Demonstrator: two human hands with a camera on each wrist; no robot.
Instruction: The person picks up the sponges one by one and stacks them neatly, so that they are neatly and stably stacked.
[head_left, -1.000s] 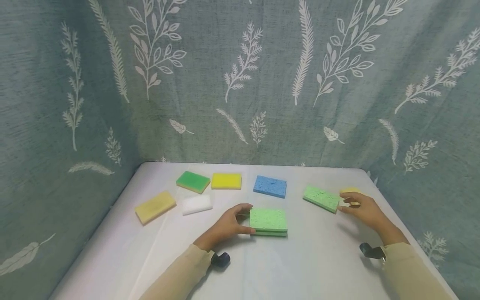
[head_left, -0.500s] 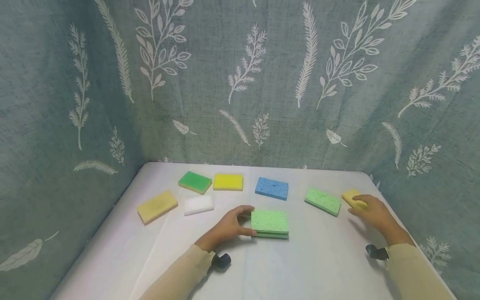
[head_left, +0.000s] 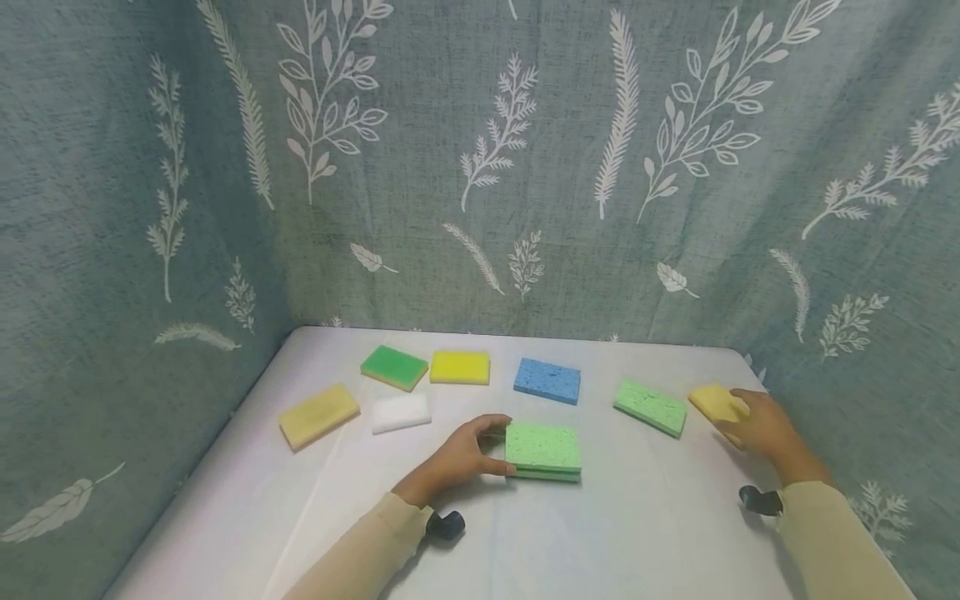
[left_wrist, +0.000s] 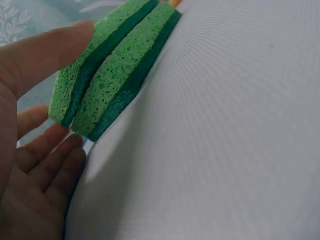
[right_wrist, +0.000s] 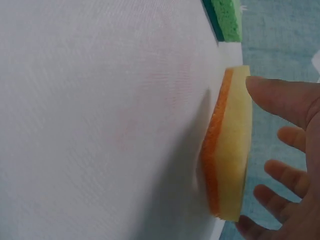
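In the head view my left hand (head_left: 468, 457) holds the left end of a stack of two green sponges (head_left: 543, 447), one on the other, on the table. The left wrist view shows the thumb against the upper sponge (left_wrist: 112, 37), the fingers bent behind the stack, and dark green scrub layers on both sponges. At the right edge of the table my right hand (head_left: 765, 425) spans a yellow sponge (head_left: 716, 403), thumb on its near side and fingers toward the far side. An orange underside layer (right_wrist: 215, 145) shows in the right wrist view.
Left of the yellow sponge lies a single green sponge (head_left: 651, 407). Toward the back are a blue sponge (head_left: 547, 380), a bright yellow one (head_left: 460, 367) and a green-topped one (head_left: 394, 367). A white sponge (head_left: 401, 412) and a tan-yellow one (head_left: 319, 416) lie to the left.
My right hand has moved right, from beside the single green sponge onto the yellow sponge, which has turned slightly. My left hand stays at the stack; the head view has shifted a little.
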